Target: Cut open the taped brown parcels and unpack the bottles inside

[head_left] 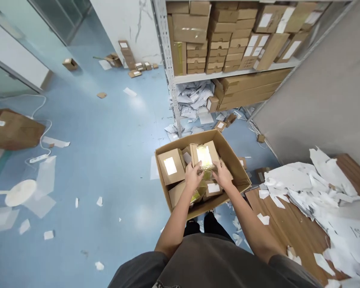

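A large open carton [241, 170] stands right in front of me, holding several smaller cardboard boxes. Both my hands are inside its opening, on a small taped box [211, 150] with a white label on top. My left hand [193, 174] grips the near left part of that box, and my right hand [222, 173] grips its near right corner. To its left lies a brown box [180, 170] with a white label. Nearer to me is another labelled box [213, 188], partly hidden, beside shiny yellowish tape.
A metal shelf [219, 77] packed with cardboard boxes rises ahead. Torn paper [315, 192] covers much of a wooden tabletop [280, 216] at right. On the left are a brown carton [16, 130], a power strip [39, 158] and scattered paper scraps on the blue floor [108, 132].
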`<state>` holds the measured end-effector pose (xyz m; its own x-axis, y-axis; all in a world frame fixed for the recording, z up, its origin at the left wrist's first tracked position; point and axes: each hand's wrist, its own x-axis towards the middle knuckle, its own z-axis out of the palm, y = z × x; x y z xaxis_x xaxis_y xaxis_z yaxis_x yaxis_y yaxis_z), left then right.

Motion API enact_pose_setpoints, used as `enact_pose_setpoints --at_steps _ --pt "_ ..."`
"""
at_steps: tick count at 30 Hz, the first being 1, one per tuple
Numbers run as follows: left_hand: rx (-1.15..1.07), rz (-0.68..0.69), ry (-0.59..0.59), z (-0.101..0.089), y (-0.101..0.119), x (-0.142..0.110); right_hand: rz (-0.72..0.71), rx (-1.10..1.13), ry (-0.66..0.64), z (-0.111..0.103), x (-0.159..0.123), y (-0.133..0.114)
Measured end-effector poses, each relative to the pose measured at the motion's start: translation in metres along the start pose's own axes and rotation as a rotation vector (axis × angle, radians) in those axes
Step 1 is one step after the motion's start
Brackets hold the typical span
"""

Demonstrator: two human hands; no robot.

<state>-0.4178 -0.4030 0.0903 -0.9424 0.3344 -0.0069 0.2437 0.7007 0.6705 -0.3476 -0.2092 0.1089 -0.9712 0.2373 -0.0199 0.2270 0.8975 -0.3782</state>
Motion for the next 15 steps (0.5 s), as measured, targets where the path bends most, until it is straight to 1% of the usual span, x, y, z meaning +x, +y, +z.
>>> enact_pose_setpoints --at_steps 2,4,6,8,10,11,13,15 --pt "0.017 0.072 0.036 -0.014 0.014 -0.009 0.018 -0.021 0.068 -0.014 -0.018 -0.006" --pt "0.023 0.159 0.087 -0.023 0.033 -0.018 0.04 -0.048 0.153 -0.031 -0.036 -0.009" --pt "0.021 0.258 0.129 -0.027 0.056 -0.025 0.073 -0.07 0.248 -0.05 -0.056 -0.007" --pt "0.014 0.357 0.143 -0.023 0.083 -0.03 0.125 -0.086 0.334 -0.071 -0.079 0.002" --pt "0.001 0.452 0.12 -0.011 0.115 -0.037 0.197 -0.096 0.403 -0.092 -0.107 0.02" --pt "-0.01 0.501 0.092 -0.001 0.132 -0.041 0.238 -0.099 0.431 -0.102 -0.123 0.032" --pt "-0.035 0.594 0.015 0.026 0.169 -0.055 0.328 -0.099 0.475 -0.119 -0.162 0.062" --pt "-0.064 0.674 -0.075 0.062 0.208 -0.076 0.429 -0.098 0.51 -0.133 -0.208 0.096"
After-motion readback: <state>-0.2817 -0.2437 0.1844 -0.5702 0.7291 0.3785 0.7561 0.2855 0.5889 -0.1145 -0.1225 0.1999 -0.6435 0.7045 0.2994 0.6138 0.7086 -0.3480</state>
